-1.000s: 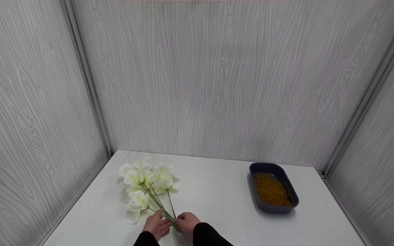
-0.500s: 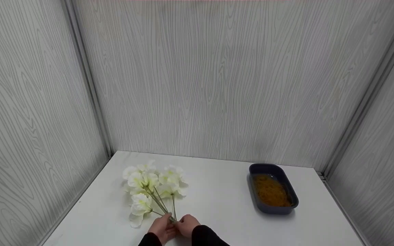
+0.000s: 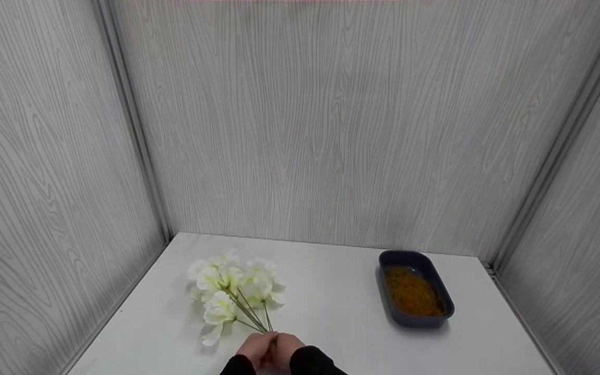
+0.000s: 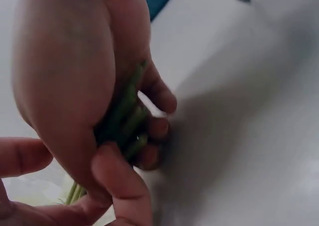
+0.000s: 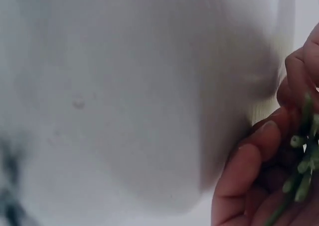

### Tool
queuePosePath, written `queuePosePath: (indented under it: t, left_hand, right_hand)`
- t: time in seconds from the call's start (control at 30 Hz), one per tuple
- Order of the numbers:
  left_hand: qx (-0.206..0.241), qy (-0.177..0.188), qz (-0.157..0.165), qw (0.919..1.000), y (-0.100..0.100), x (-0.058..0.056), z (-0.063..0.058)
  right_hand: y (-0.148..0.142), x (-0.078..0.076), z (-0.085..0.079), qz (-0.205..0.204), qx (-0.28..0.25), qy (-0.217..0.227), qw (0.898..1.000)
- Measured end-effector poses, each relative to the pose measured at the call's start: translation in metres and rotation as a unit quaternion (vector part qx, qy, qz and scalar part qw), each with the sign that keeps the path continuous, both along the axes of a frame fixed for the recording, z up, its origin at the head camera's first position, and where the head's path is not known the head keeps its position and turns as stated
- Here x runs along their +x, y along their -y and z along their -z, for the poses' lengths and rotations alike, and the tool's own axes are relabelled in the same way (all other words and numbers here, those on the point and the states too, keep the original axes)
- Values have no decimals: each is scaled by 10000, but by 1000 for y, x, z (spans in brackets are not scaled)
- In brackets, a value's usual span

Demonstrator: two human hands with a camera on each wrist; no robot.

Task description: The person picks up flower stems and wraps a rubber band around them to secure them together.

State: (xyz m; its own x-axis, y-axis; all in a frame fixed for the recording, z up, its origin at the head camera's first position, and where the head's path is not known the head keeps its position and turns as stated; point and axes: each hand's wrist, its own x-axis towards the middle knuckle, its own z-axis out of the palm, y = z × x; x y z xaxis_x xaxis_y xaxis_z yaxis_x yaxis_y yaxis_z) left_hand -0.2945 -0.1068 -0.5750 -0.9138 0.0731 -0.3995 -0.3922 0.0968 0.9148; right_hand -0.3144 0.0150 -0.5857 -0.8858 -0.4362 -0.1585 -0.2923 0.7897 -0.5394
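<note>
A bunch of white flowers (image 3: 229,284) with yellow-green centres lies fanned out on the left of the table in the head view. Its thin green stems converge toward the front, where both hands meet. My left hand (image 3: 254,348) curls round the stems from the left. Pressed against it, my right hand (image 3: 287,349) grips them from the right. The hands hide the lower stems in the head view. In the left wrist view, green stems (image 4: 130,113) run through curled fingers. Cut stem ends (image 5: 303,171) stick out between the fingers in the right wrist view.
A dark blue rectangular container (image 3: 419,321) stands at the right of the white table (image 3: 331,312), holding an orange-brown shredded-looking mass (image 3: 412,291). Grey wood-grain panels (image 3: 300,130) enclose the table at the back and both sides.
The left hand has moved right and closed in beside the right hand. The flowers have shifted slightly right and toward the front; the stem ends, visible earlier, are now covered in the head view.
</note>
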Motion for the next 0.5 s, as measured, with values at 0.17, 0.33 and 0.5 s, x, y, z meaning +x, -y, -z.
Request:
queuePosePath:
  t: [0.17, 0.33, 0.5]
  left_hand:
    - [-134, -129, -370, 9991, -2, -11, 4]
    - [1626, -152, -1305, 9779, -10, -21, 4]
    - [2771, -329, -2074, 9376, -15, -30, -3]
  right_hand:
    - [0, 0, 1, 172, -99, 105, 9997]
    - [-1, 1, 6, 364, -604, 151, 9974]
    - [-3, 5, 9, 365, -1184, 120, 9922]
